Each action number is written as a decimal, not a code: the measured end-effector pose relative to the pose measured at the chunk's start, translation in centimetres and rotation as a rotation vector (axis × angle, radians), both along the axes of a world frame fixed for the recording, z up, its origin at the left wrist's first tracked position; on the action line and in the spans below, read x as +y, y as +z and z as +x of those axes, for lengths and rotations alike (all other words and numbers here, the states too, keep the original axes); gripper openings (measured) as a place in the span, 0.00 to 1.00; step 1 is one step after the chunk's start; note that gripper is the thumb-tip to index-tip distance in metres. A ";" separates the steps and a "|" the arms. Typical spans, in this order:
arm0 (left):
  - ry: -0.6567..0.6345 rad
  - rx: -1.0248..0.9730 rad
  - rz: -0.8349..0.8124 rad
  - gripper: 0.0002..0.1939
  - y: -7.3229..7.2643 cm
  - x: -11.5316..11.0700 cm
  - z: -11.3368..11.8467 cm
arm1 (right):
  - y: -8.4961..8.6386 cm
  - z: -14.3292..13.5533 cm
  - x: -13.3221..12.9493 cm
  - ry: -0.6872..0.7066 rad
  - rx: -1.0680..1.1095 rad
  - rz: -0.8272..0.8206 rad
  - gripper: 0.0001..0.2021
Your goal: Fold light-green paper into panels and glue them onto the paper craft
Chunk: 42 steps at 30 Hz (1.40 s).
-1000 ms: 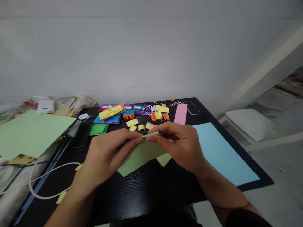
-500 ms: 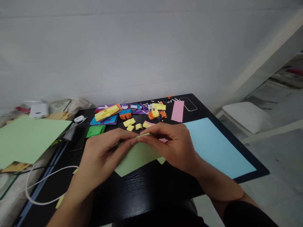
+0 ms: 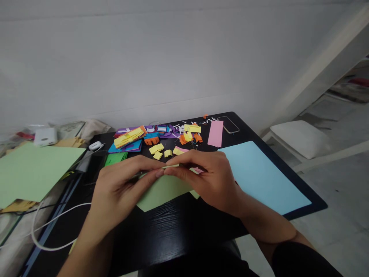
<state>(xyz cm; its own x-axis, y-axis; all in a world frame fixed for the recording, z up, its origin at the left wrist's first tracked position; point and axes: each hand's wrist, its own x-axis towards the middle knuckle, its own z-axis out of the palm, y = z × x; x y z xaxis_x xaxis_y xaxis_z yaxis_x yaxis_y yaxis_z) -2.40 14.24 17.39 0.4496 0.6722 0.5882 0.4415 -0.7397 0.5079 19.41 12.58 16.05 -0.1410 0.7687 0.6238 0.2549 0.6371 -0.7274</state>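
A light green sheet of paper [image 3: 164, 188] is held over the black table, its far edge folded over between my fingers. My left hand [image 3: 123, 182] pinches that edge from the left, thumb below and fingers above. From the right, my right hand [image 3: 206, 179] pinches the same edge, and the thumbs and fingertips of both hands nearly touch. Just beyond the hands lie small folded yellow paper pieces [image 3: 156, 149]. A bit of pink paper shows behind my right hand, partly hidden by it.
A light blue sheet [image 3: 265, 177] lies at the right and a pink strip [image 3: 215, 133] by a phone [image 3: 229, 125]. Coloured paper stacks [image 3: 130, 137] and scraps [image 3: 187, 132] lie at the back. Left are a large green sheet [image 3: 37, 169], a white cable [image 3: 36, 231] and an earbud case [image 3: 95, 146].
Both hands keep their pinch on the green paper. The whole view has shifted slightly, and the fingertips sit a little further left in it.
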 end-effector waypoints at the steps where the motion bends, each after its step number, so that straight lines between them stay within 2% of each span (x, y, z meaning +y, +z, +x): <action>1: -0.003 -0.006 0.011 0.05 0.0 0.0 0.0 | 0.0 0.0 0.0 -0.003 0.000 0.009 0.04; 7: -0.059 -0.094 0.050 0.10 -0.2 0.1 -0.1 | 0.4 0.0 -0.4 -0.009 0.032 0.057 0.09; 11: -0.097 -0.161 0.093 0.13 -0.4 0.2 0.1 | 0.6 0.3 -0.4 0.049 0.019 0.134 0.08; 14: -0.078 -0.160 0.153 0.15 -0.6 0.2 0.0 | 0.4 0.4 -0.3 0.102 0.035 0.179 0.06; 18: -0.083 -0.131 0.265 0.12 -0.4 -0.1 -0.1 | 0.1 0.4 -0.1 0.154 0.081 0.213 0.08; 23: -0.023 -0.015 0.278 0.08 0.2 -0.9 -0.1 | 0.1 0.5 -0.1 0.186 0.099 0.228 0.10; 28: 0.003 -0.048 0.284 0.13 0.8 -1.0 -0.3 | 0.0 0.7 0.0 0.172 0.155 0.212 0.14; 34: 0.023 -0.024 0.312 0.09 1.5 -1.0 -0.8 | -0.3 0.7 0.5 0.160 0.183 0.231 0.18; 42: 0.006 0.067 0.426 0.09 1.7 -1.0 -0.8 | -0.2 0.6 0.4 0.094 0.104 0.256 0.21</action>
